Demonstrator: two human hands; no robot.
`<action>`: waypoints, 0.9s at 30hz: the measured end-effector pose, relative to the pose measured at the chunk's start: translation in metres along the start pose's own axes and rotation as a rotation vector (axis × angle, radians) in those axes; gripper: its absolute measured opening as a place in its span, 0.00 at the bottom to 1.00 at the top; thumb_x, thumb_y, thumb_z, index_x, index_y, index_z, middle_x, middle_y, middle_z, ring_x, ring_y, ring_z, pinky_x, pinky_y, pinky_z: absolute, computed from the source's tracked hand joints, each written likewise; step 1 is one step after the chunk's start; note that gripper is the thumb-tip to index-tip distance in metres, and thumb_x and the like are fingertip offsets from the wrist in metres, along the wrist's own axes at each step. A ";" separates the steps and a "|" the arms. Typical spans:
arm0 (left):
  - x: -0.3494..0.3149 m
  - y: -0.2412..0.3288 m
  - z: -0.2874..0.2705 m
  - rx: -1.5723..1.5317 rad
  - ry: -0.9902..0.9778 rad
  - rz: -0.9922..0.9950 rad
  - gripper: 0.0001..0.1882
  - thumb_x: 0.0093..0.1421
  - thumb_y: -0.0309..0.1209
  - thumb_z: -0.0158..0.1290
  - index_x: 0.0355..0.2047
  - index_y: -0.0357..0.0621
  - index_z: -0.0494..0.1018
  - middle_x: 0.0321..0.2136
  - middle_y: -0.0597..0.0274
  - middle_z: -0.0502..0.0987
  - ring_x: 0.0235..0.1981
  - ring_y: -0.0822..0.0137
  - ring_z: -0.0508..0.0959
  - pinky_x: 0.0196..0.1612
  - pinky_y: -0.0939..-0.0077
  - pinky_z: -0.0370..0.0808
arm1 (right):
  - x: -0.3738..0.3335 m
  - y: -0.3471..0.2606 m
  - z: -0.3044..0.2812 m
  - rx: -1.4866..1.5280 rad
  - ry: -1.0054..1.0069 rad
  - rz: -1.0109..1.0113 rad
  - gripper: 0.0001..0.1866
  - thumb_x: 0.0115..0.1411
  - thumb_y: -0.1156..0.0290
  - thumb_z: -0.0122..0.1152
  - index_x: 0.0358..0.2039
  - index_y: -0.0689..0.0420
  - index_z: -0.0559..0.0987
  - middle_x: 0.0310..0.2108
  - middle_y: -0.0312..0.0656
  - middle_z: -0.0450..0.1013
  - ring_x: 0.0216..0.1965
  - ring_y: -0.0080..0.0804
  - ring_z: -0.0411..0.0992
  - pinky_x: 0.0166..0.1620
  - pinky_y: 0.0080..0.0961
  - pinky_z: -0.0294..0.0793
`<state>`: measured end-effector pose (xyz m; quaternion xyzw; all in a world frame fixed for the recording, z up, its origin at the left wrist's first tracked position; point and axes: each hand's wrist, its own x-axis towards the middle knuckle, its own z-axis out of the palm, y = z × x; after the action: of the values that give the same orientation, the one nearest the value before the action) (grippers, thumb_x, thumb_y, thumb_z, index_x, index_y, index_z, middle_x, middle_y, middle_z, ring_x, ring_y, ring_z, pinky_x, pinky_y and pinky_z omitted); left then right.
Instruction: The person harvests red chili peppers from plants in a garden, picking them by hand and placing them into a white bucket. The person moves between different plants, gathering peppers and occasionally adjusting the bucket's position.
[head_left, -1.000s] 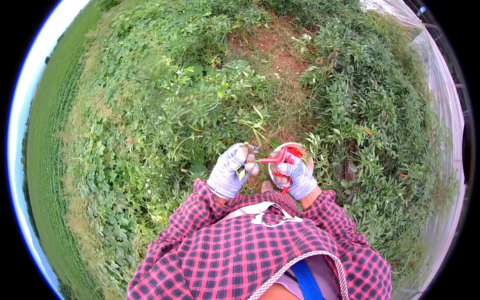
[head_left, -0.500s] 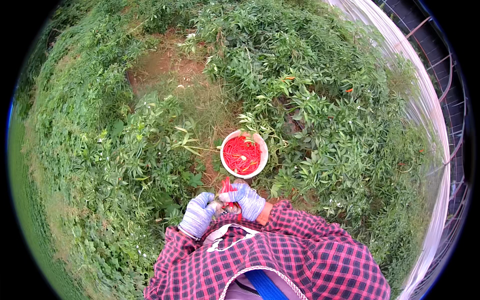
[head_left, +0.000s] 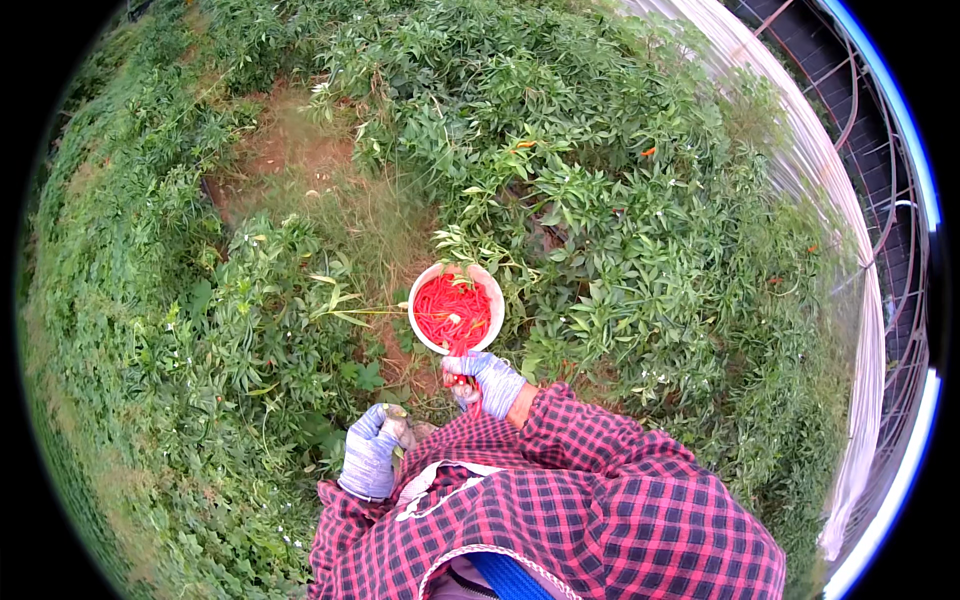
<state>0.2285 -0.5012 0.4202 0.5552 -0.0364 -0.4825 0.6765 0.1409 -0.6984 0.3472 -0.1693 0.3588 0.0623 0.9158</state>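
Observation:
A white bucket (head_left: 497,298) stands in front of me, filled with long red chili peppers (head_left: 445,298). My right hand (head_left: 490,382), in a pale grey-blue knitted glove, is closed around a few red chili peppers at the bucket's near rim. Some of their tips point toward the bucket, and red shows below the fingers too. Lower and to the left, my left hand (head_left: 372,458) wears the same kind of glove. Its fingers are curled together near my body, with something small and greenish at the fingertips that I cannot make out.
Leafy pepper plants (head_left: 640,250) crowd around the bucket, a few orange-red fruits among them. Low green vines (head_left: 150,400) spread at the left. A patch of reddish bare soil (head_left: 290,150) lies ahead. Pale sheeting (head_left: 800,110) runs along the right beside curved metal pipes.
My hands have drawn apart. The right one has moved to the bucket's near rim with the red peppers; the left has dropped slightly toward my body. The whole view has shifted a little.

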 end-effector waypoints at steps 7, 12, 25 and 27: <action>-0.022 -0.051 -0.105 0.234 0.510 -0.156 0.07 0.57 0.30 0.48 0.30 0.40 0.71 0.15 0.67 0.70 0.16 0.74 0.68 0.22 0.81 0.65 | 0.059 -0.040 -0.084 -0.074 0.491 -0.115 0.14 0.55 0.66 0.55 0.39 0.59 0.69 0.31 0.46 0.69 0.27 0.34 0.68 0.24 0.26 0.70; -0.054 -0.112 -0.155 0.186 0.632 -0.254 0.05 0.57 0.27 0.48 0.29 0.39 0.71 0.19 0.67 0.70 0.18 0.74 0.68 0.22 0.81 0.69 | 0.055 -0.064 -0.114 0.231 0.607 -0.158 0.35 0.58 0.59 0.51 0.58 0.62 0.49 0.52 0.57 0.56 0.51 0.49 0.60 0.53 0.48 0.62; -0.096 -0.147 -0.190 0.122 0.746 -0.273 0.08 0.54 0.26 0.51 0.34 0.35 0.71 0.22 0.63 0.73 0.20 0.74 0.71 0.22 0.80 0.69 | 0.008 0.009 -0.175 -0.223 0.765 0.073 0.06 0.58 0.68 0.50 0.33 0.56 0.72 0.28 0.43 0.73 0.29 0.41 0.72 0.34 0.39 0.74; -0.117 -0.164 -0.201 0.141 0.824 -0.297 0.11 0.54 0.26 0.51 0.37 0.33 0.70 0.23 0.62 0.74 0.21 0.73 0.72 0.24 0.80 0.71 | 0.013 0.014 -0.179 -0.492 0.776 0.178 0.07 0.57 0.67 0.50 0.32 0.56 0.73 0.25 0.42 0.73 0.28 0.39 0.72 0.33 0.37 0.74</action>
<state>0.1836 -0.2624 0.2713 0.7453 0.2837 -0.3091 0.5181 0.0333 -0.7488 0.2122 -0.3610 0.6624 0.1558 0.6376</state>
